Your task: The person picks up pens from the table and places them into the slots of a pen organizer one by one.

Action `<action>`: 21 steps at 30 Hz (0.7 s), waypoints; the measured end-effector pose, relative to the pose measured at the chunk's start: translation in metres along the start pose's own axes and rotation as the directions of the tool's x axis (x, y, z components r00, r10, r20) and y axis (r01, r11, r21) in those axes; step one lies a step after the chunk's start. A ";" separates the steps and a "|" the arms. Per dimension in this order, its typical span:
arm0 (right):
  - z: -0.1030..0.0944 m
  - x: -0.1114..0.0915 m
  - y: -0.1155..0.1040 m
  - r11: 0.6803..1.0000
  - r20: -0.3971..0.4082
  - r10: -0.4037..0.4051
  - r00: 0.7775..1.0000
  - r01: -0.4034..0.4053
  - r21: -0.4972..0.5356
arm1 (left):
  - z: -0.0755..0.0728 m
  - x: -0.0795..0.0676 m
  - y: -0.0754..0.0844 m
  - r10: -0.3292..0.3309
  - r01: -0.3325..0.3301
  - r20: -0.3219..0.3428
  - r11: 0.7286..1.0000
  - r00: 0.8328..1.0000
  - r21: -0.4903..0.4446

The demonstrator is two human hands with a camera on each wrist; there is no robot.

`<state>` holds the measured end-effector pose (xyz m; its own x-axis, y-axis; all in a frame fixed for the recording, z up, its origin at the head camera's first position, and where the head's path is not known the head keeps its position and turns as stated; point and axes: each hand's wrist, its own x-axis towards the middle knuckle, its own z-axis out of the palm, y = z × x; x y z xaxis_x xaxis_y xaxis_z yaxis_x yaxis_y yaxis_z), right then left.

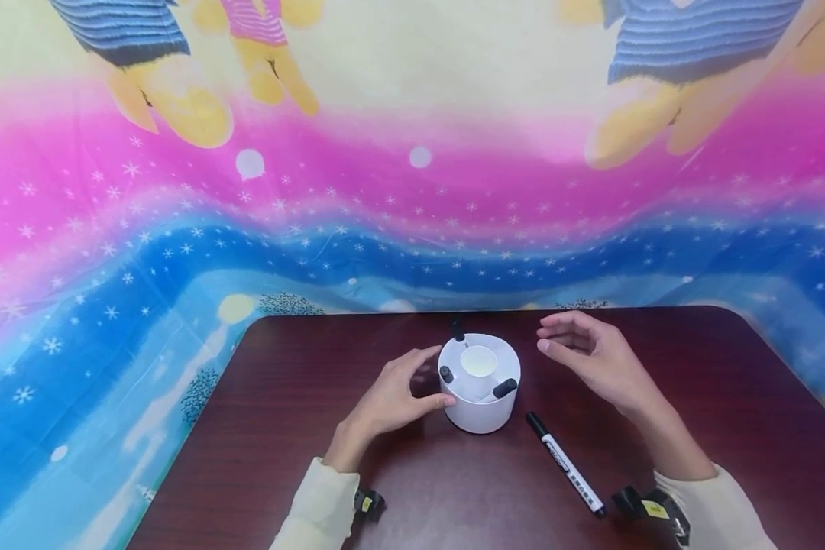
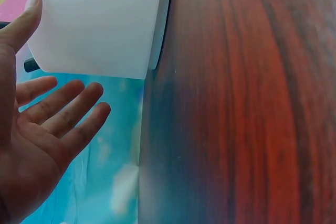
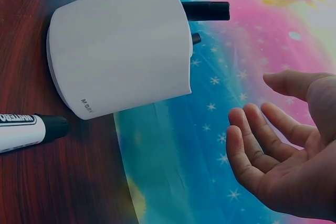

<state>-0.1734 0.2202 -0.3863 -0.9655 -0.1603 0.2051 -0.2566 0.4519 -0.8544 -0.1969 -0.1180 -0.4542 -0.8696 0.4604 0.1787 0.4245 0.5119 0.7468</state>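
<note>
A white round pen holder [image 1: 480, 416] stands upright on the table, with black-capped markers [image 1: 505, 388] leaning inside it around a pale raised centre. My left hand [image 1: 395, 393] is at its left side, fingers fairly straight and spread. The left thumb lies at the holder's front wall; whether it presses there I cannot tell. My right hand [image 1: 601, 363] hovers to the right of the holder, apart from it, with loosely bent fingers and nothing in them. Below that hand, a white whiteboard marker [image 1: 565, 464] with a black cap lies slanted on the table.
The dark red wood-grain table [image 1: 282, 458] has rounded far corners. Behind it hangs a colourful printed cloth [image 1: 385, 206] in pink and blue. A strapped device [image 1: 653, 508] sits on the right wrist, and another [image 1: 370, 504] on the left.
</note>
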 end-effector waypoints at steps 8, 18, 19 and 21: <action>-0.005 -0.004 0.004 0.999 0.035 0.022 0.999 -0.022 -0.024 | 0.003 -0.001 0.004 -0.023 0.023 0.002 0.999 1.000 0.031; -0.004 -0.020 0.027 0.998 0.131 0.053 0.990 -0.054 0.009 | 0.005 -0.001 0.004 -0.009 0.008 0.018 0.999 1.000 0.042; -0.005 -0.022 0.029 0.998 0.140 0.051 0.989 -0.054 0.015 | 0.005 -0.001 0.004 -0.010 0.010 0.018 0.999 1.000 0.043; -0.005 -0.025 0.034 0.999 0.159 0.047 0.986 -0.051 0.019 | 0.004 -0.001 0.004 -0.011 0.010 0.019 0.999 1.000 0.049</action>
<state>-0.1586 0.2441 -0.4181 -0.9571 -0.2766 0.0860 -0.2063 0.4426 -0.8727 -0.1933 -0.1132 -0.4540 -0.8692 0.4686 0.1581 0.4275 0.5513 0.7165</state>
